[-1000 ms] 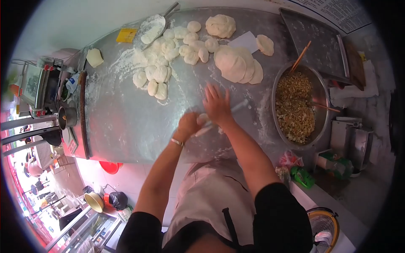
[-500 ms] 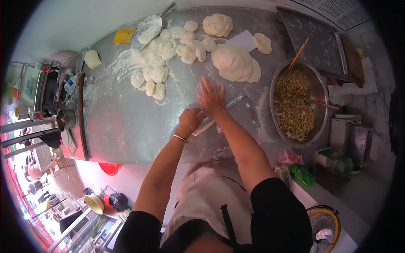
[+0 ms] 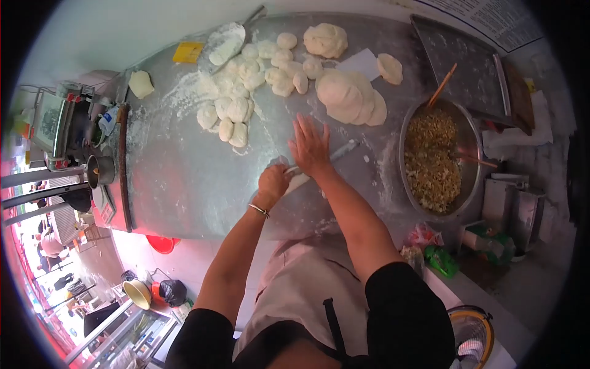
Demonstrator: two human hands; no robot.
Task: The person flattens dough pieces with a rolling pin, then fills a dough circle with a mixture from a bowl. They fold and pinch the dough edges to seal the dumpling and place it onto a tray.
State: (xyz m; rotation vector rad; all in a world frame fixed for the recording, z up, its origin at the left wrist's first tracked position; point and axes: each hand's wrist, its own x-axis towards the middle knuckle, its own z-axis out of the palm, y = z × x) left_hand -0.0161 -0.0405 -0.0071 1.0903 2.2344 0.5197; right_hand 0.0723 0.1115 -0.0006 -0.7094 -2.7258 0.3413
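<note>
My right hand (image 3: pixel 310 146) lies flat with fingers stretched out, its palm pressing on a thin rolling pin (image 3: pixel 344 149) whose floury end sticks out to the right. My left hand (image 3: pixel 274 183) is closed at the edge of a piece of dough (image 3: pixel 298 182), which shows partly between the hands below the pin. Both hands hide most of this dough. Beyond them, several round dough balls (image 3: pixel 238 109) rest in loose flour. A fanned stack of flat dough rounds (image 3: pixel 344 95) lies to the upper right of my right hand.
A steel bowl of chopped filling (image 3: pixel 433 163) with chopsticks (image 3: pixel 444 83) stands on the right. At the back are a flour scoop (image 3: pixel 226 44), a large dough lump (image 3: pixel 326 40) and a yellow scraper (image 3: pixel 187 52). A dark tray (image 3: pixel 458 55) leans at the back right. A wooden strip (image 3: pixel 124 166) edges the metal table's left side.
The view has shifted slightly, so the table's contents appear a little further right and lower. My left hand has turned a little at the dough; my right hand stays on the rolling pin.
</note>
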